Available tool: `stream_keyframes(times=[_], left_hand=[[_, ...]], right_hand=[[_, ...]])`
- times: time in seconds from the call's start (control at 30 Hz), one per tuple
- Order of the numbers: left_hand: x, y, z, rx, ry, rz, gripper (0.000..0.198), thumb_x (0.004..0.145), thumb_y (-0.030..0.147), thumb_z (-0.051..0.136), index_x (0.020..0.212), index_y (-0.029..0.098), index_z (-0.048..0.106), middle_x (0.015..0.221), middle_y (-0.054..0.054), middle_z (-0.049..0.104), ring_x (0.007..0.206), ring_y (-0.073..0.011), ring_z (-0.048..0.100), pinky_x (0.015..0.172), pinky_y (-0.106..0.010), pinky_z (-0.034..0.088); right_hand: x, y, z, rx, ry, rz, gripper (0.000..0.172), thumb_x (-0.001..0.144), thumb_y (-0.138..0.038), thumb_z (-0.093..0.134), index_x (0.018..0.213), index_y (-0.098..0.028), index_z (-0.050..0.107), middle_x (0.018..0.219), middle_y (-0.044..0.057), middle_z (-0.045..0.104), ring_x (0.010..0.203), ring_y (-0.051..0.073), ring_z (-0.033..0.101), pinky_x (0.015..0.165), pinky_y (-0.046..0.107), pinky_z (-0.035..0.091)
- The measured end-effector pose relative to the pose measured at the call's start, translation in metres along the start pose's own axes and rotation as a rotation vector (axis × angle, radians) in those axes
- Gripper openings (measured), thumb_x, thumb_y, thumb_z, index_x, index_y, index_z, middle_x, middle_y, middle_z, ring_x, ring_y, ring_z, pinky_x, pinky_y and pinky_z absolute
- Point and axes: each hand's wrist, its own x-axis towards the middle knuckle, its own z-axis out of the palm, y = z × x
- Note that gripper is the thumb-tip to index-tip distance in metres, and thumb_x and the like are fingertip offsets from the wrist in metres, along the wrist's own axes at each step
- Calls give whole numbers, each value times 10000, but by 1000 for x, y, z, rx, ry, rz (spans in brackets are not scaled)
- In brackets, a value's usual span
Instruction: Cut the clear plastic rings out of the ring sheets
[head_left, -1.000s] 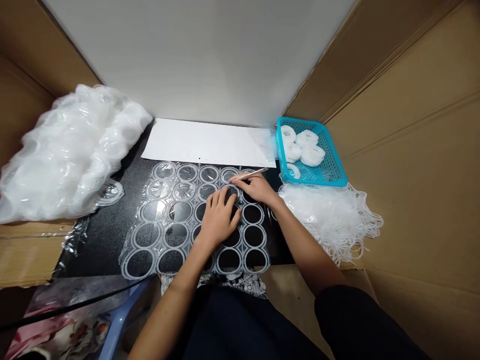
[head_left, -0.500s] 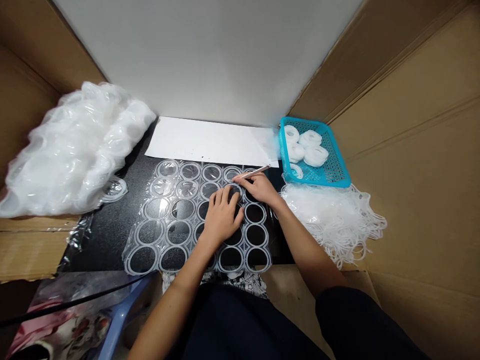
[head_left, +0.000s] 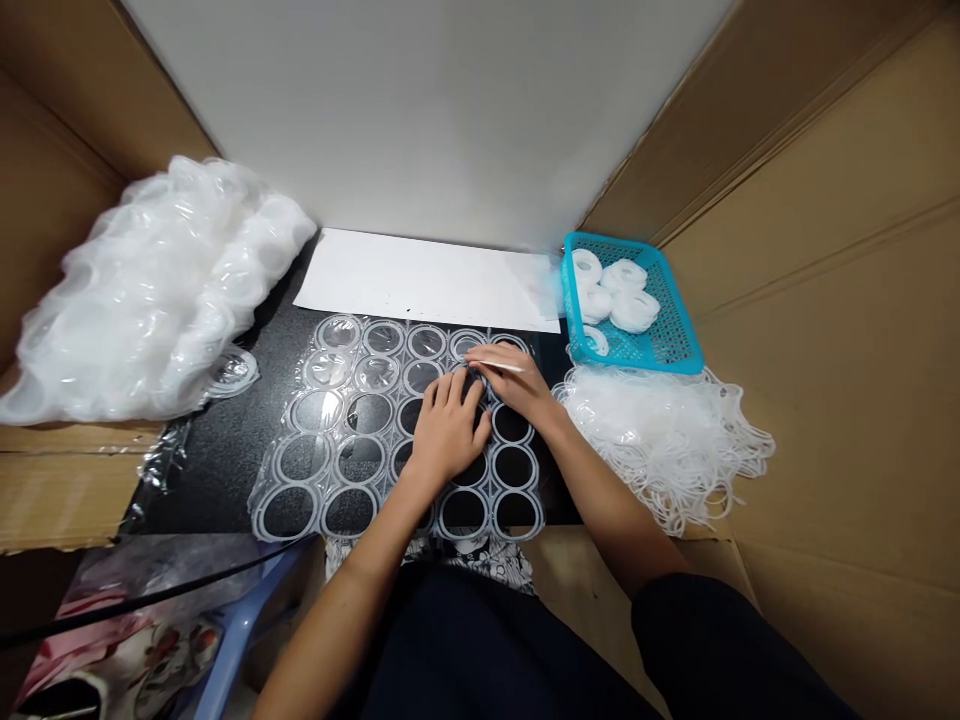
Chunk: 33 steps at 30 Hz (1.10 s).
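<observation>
A clear plastic sheet of joined rings [head_left: 365, 412] lies flat on the black tabletop, its round openings set in rows. My left hand [head_left: 448, 425] rests palm down on the sheet's right half, fingers spread, pressing on it. Just beyond those fingertips, my right hand [head_left: 517, 382] pinches a slim white pen-like tool [head_left: 501, 366]. Its tip meets the sheet near a ring in the upper rows, and exactly what it touches is hidden by the fingers.
A bulging bag of white rings [head_left: 157, 290] stands at left, with a loose ring bundle [head_left: 232, 372] beside it. White paper [head_left: 427, 280] lies behind the sheet. At right are a blue basket [head_left: 679, 345] with ring bundles and a heap of white trimmings [head_left: 660, 430]. Cardboard walls [head_left: 840, 260] flank the table.
My right hand has turned and shifted slightly, and the tool now lies lower, angled down to the right rather than up. My left hand keeps its place on the sheet.
</observation>
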Motion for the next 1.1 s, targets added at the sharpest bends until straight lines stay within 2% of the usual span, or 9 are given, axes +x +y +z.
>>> stream_keyframes(times=[0.17,0.27,0.47,0.57,0.63,0.7,0.8,0.93,1.1], left_hand=[[-1,0,3,-30,-3,-5,430,1031,377,473,1413,195,549,1558,-181,511,1453,-378,456,1208,-589,361],[-2,1,3,-31,-3,-3,435,1035,376,467,1414,180,553,1563,-189,505,1453,-385,455,1213,-589,354],[-2,0,1,-39,11,1,412,1023,368,512,1375,164,575,1532,-201,516,1422,-390,471,1194,-584,375],[-1,-5,-3,-129,56,17,328,1007,339,549,1288,182,612,1454,-181,570,1382,-365,504,1167,-569,410],[-2,-7,-8,-209,110,19,260,1005,298,556,1227,187,629,1394,-161,605,1344,-322,539,1152,-520,441],[-6,-9,-16,-251,152,24,207,1013,257,537,1180,192,641,1341,-142,633,1299,-288,571,1134,-479,462],[-16,-8,-28,-220,116,49,205,1029,252,506,1167,195,647,1305,-141,648,1245,-297,597,1080,-482,493],[-32,-4,-31,-142,-23,79,281,1021,268,531,1270,168,613,1392,-170,608,1304,-340,564,1097,-515,476],[-42,-6,-20,-175,-26,53,329,1024,259,537,1338,171,574,1477,-166,563,1396,-342,498,1176,-527,412]], right_hand=[[-4,2,6,-179,-9,-58,339,1038,-232,498,1266,-229,750,1288,83,765,1158,270,705,1053,458,535],[11,6,2,-260,40,-25,371,1021,-199,480,1289,-217,735,1325,84,746,1198,281,689,1077,455,530],[63,22,-29,-232,368,76,316,1057,-331,496,1180,-239,773,1225,75,785,1155,277,712,1074,481,549],[58,11,-39,-155,458,97,289,1051,-370,544,1123,-246,794,1187,69,800,1144,265,723,1095,477,540],[39,-5,-36,-53,370,131,283,1041,-383,570,1086,-239,810,1148,63,811,1117,254,741,1082,458,555],[12,-21,-28,85,175,197,269,1029,-388,590,1068,-254,820,1114,44,820,1072,240,762,1039,432,588],[-21,-37,-14,226,-23,288,237,1015,-373,611,1076,-287,823,1115,22,821,1060,232,768,1017,424,603],[-35,-39,-8,279,-39,340,231,1013,-381,621,1084,-287,821,1143,23,814,1092,229,760,1063,435,573],[-31,-37,-12,306,-76,335,226,999,-411,646,1047,-285,827,1130,31,818,1124,241,751,1097,457,547]])
